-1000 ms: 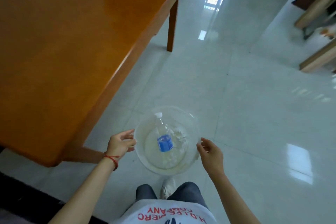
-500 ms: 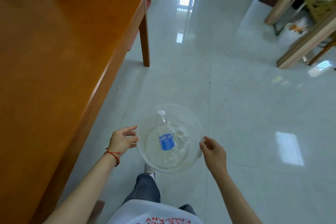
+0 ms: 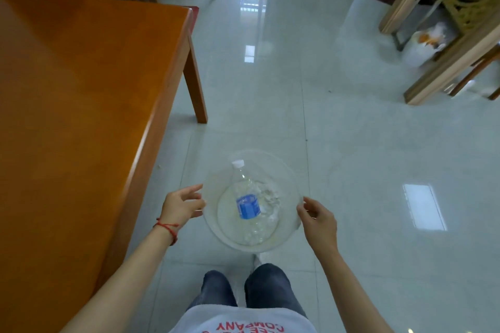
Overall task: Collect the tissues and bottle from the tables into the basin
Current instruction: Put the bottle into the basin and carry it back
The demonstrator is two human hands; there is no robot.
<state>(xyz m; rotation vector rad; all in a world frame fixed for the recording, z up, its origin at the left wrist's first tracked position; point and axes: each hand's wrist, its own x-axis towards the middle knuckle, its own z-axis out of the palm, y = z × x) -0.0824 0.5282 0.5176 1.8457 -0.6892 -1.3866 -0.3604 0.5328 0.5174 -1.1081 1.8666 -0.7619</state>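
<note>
Carrying the loaded basin past the orange table, toward open floor.

The orange table (image 3: 81, 116) fills my left side, its far corner and leg now in view where a second ago only its long edge showed, so I judge I am walking forward. The clear basin (image 3: 286, 170) sits between my hands, near and central, above the pale tiled floor (image 3: 351, 130). My left hand (image 3: 181, 208) and right hand (image 3: 319, 220) each clasp its rim. Inside lie the bottle (image 3: 247, 197), cap pointing far, and crumpled tissues (image 3: 269, 194) just right of it. This table's visible top is bare, so collection looks nearly done.
</note>
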